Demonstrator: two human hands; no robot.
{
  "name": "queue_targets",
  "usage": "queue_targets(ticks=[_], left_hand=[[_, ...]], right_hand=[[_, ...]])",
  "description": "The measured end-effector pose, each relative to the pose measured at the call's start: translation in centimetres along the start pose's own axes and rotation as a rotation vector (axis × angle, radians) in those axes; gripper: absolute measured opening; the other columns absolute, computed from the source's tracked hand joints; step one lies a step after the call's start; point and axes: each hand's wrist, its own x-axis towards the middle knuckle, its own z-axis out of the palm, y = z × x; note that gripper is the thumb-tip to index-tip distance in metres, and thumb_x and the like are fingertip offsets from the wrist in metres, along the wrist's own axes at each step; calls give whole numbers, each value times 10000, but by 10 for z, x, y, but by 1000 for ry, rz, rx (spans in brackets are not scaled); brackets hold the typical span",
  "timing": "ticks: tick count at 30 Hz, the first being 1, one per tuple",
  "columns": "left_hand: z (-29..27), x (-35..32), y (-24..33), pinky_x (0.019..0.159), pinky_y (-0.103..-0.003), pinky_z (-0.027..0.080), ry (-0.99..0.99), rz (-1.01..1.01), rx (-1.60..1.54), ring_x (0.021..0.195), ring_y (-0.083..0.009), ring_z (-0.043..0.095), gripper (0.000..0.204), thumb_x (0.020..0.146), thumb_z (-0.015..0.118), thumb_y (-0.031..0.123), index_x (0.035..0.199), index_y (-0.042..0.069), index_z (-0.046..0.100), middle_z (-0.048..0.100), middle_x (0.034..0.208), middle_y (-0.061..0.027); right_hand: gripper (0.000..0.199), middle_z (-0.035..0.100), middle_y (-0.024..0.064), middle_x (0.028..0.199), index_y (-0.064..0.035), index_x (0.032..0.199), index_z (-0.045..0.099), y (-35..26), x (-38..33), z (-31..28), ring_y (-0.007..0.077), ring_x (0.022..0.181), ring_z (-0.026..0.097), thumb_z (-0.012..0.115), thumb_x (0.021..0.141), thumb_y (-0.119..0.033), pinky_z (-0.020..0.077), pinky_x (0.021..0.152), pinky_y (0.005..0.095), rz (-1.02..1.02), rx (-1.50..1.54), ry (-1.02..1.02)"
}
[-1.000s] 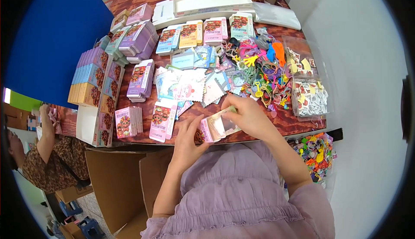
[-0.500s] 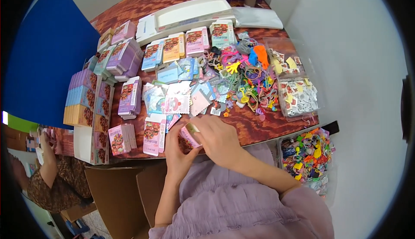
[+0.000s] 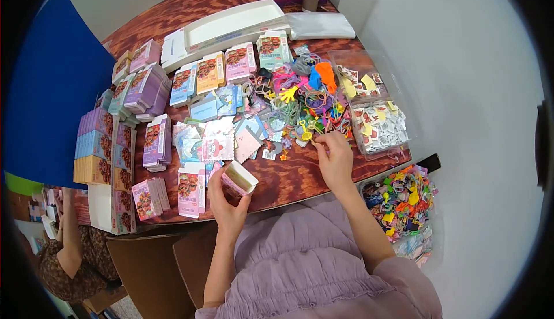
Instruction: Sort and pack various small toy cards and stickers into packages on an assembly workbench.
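My left hand (image 3: 226, 203) grips a small pink card box (image 3: 238, 181), tilted with its top flaps up and its mouth uncovered. At the near edge of a heap of small toys and hair ties (image 3: 300, 97), my right hand (image 3: 336, 158) has thumb and fingers pinched together. Its fingertips meet the heap beside a yellow plastic trinket (image 3: 306, 135); what they hold, if anything, is too small to make out. Left of the heap lie loose picture cards and packets (image 3: 219, 140). A flat pink box (image 3: 188, 189) lies by my left hand.
Stacked card boxes (image 3: 147, 91) fill the table's left side, with a long white tray (image 3: 231, 25) behind. Clear plastic bins (image 3: 381, 128) of small packets stand at the right. A bin of mixed trinkets (image 3: 401, 203) sits below the table edge. Another person (image 3: 75, 250) works at far left.
My right hand has left the pink box and moved right to the toy heap. The left hand still holds the box, whose mouth now shows. The whole view has shifted slightly.
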Motion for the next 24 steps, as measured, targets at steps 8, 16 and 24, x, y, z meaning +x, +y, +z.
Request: queue_targets(ticks=[8, 16, 24], left_hand=[[15, -2, -13, 1007, -422, 434, 140, -21, -87, 1197, -347, 526, 759, 711, 816, 90, 1370, 0, 453, 522, 1294, -188], [12, -4, -12, 1007, -418, 435, 159, -35, -93, 1198, -342, 524, 774, 721, 824, 102, 1386, 1, 441, 515, 1303, -189], [9, -3, -10, 1024, -417, 422, 164, -30, -117, 1185, -340, 528, 749, 701, 790, 62, 1375, 18, 465, 532, 1287, -175]], right_hand=[[155, 543, 97, 899, -45, 833, 602, 20, 2, 18, 301, 856, 571, 741, 773, -78, 475, 697, 423, -111, -309, -7], [93, 658, 82, 1067, -36, 811, 604, 13, 28, -12, 205, 954, 629, 682, 859, -54, 517, 774, 348, 136, 323, -33], [103, 692, 170, 957, -35, 973, 563, 14, 37, -16, 253, 867, 699, 564, 999, -135, 591, 764, 382, 629, 1200, -347]])
